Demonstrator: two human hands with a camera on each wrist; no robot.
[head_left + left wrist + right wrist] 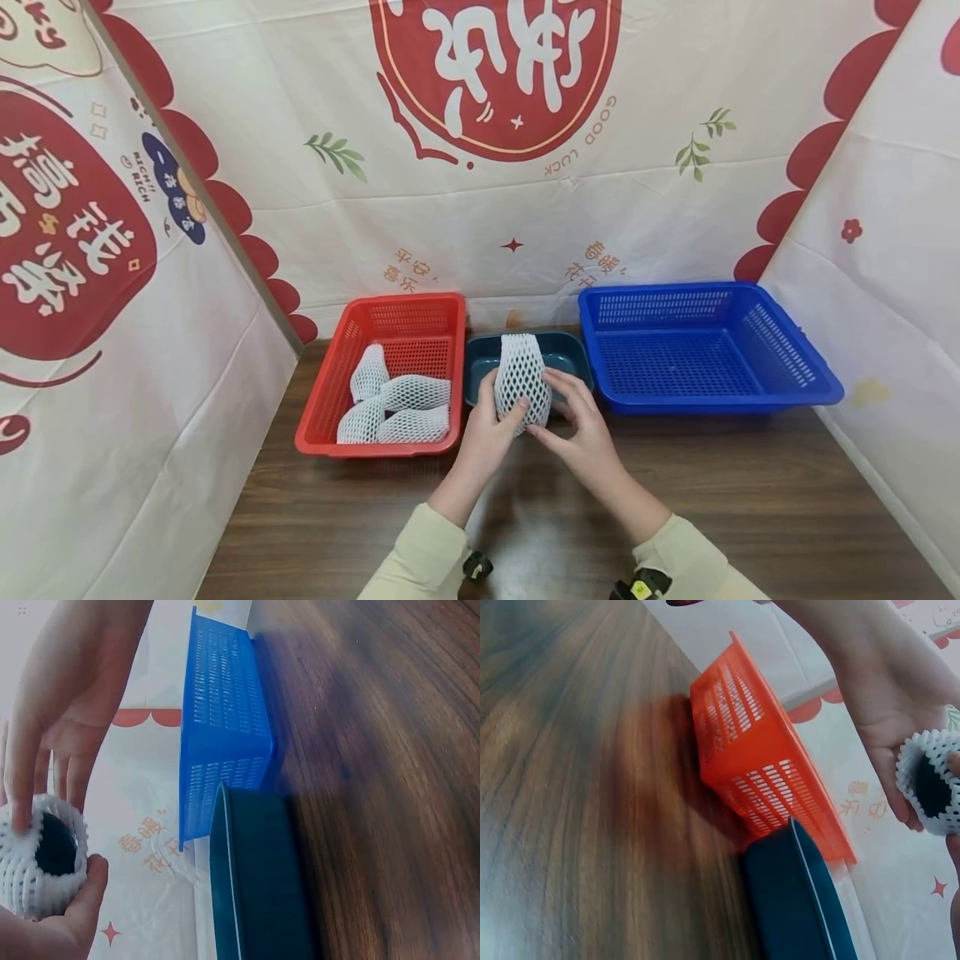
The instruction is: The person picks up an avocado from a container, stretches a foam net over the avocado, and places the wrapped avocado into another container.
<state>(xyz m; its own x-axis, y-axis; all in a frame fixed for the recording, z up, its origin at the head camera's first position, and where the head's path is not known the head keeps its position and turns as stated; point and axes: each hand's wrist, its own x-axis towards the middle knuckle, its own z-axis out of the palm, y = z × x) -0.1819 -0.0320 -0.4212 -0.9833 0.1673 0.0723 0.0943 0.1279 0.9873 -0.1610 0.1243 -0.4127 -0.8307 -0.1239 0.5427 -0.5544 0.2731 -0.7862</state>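
Note:
Both hands hold a white foam fruit net (520, 379) upright above the small dark green bin (480, 343). A dark, rounded item (57, 846) shows through the net's open end in both wrist views; its kind is hidden by the foam. My left hand (486, 433) grips the net from the left, thumb across its front. On the other side, my right hand (588, 421) pinches it near the lower end, fingertips and thumb on the foam. To the left, several more white foam-netted pieces (416, 392) lie in the red basket (315, 417).
A wide blue basket (712, 408) stands right of the green bin, close against it. The brown wooden table (750, 500) runs in front of all the containers. Printed white cloth (450, 208) hangs behind and at both sides.

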